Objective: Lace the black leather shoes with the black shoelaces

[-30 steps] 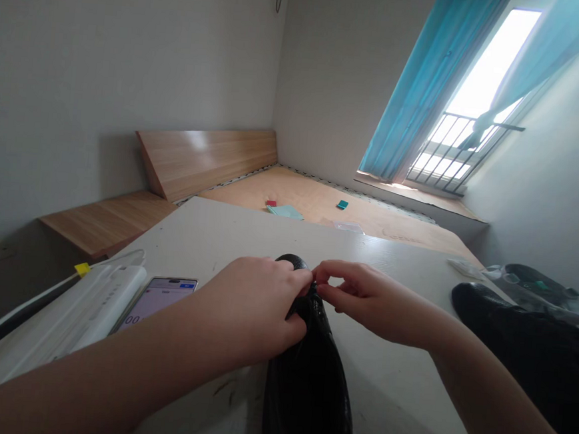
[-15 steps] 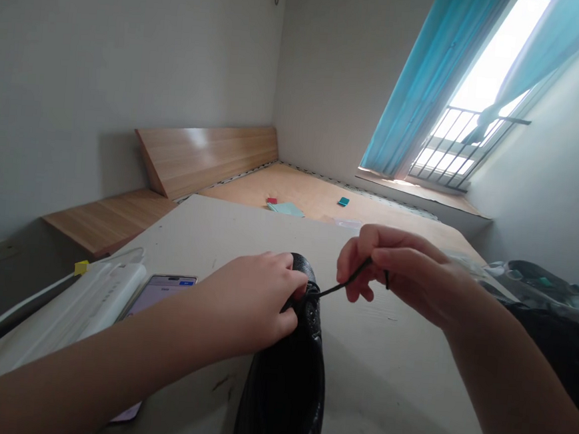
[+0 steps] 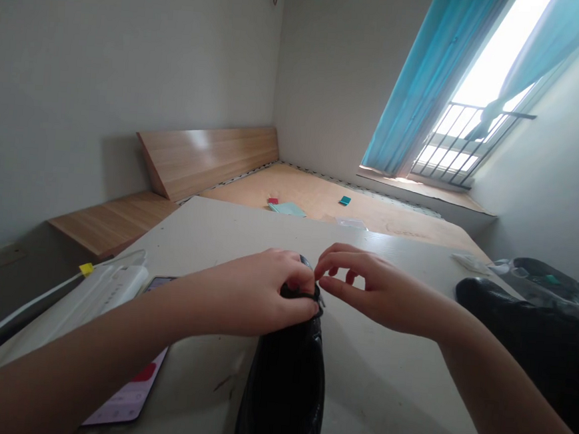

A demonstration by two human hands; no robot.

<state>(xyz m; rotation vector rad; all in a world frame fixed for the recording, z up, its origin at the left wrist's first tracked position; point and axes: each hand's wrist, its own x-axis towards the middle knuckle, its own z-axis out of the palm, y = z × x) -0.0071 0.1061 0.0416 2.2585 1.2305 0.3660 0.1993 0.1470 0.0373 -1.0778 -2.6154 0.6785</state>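
A black leather shoe (image 3: 280, 390) rests on the white tabletop, its toe pointing away from me. My left hand (image 3: 284, 290) is over the shoe's lacing, thumb and forefinger pinched on the black shoelace (image 3: 318, 307). A short bend of lace shows by the thumb tip. Just right of the toe, my right hand (image 3: 352, 279) has its forefinger and thumb tips close together against the lacing. What lies between those tips is hidden; the other fingers are curled. The toe is partly covered by my left hand.
Left of the shoe lie a phone (image 3: 128, 391) and a white power strip (image 3: 107, 296). A second black shoe (image 3: 493, 300) sits at right, near a clear plastic-covered bin (image 3: 550, 281). Beyond the table, a wooden board (image 3: 208, 160) bears a teal piece (image 3: 345, 200).
My right hand has moved left to the shoe, and the lace stretched out from it is no longer visible there. My left thumb and forefinger have shifted slightly right onto the lace.
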